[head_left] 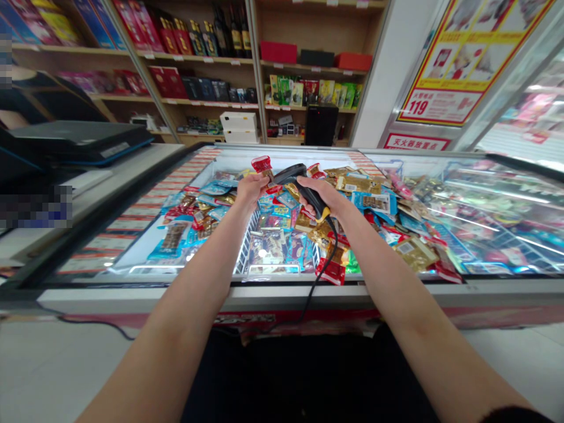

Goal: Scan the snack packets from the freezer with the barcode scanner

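Fingers of my left hand (pixel 252 189) are pinched on a red and brown snack packet (pixel 262 165), held up over the freezer. My right hand (pixel 321 194) is wrapped round the grip of a black and yellow barcode scanner (pixel 289 174). The scanner's head points left, close beside the packet. From the bottom of its grip a black cord (pixel 328 258) hangs down over the freezer's front edge. Beneath both hands lie many packets in blue, gold and red, some in a white wire basket (pixel 274 269).
The chest freezer's front rim (pixel 379 298) runs between me and the packets. A sliding glass lid (pixel 493 217) covers its right part. At the left stands a counter with a black machine (pixel 83 141). Behind are stocked wooden shelves (pixel 198 59); a person is partly visible at far left.
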A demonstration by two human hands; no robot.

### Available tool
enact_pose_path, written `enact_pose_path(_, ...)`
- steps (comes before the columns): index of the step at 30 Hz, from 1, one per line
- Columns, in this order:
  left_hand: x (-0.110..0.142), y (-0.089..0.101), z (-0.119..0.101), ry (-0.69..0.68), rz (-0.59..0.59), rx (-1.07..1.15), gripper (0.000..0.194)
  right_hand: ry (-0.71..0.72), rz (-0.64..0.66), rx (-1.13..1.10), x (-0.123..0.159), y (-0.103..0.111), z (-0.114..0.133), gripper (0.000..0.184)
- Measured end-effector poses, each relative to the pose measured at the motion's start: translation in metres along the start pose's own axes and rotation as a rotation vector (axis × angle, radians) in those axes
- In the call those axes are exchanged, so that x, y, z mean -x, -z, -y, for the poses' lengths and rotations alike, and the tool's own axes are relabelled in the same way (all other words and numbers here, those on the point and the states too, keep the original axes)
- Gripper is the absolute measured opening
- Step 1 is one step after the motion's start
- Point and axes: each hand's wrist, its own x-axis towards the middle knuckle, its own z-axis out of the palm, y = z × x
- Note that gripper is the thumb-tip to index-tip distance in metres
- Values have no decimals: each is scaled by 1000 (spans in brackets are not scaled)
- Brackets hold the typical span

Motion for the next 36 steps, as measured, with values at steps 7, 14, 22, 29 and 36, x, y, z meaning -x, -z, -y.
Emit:
enact_pose_path(7,2,-3,-4,15,-75,105,23,104,66,18,-3,6,-4,37)
enact_pose_path(14,-7,-2,0,-131,-141,127,27,147,29,56,-6,12,-4,32)
enact_pose_path(22,-12,4,8,-109,-164,66,21,190,82,103,-5,9,-4,34)
enact_pose_path(29,-11,2,3,-104,-172,56,22,172,55,102,-3,9,-2,32)
enact_pose_path(36,-19,6,6,-179,-217,-114,20,141,-17,59,-3,7,-2,31)
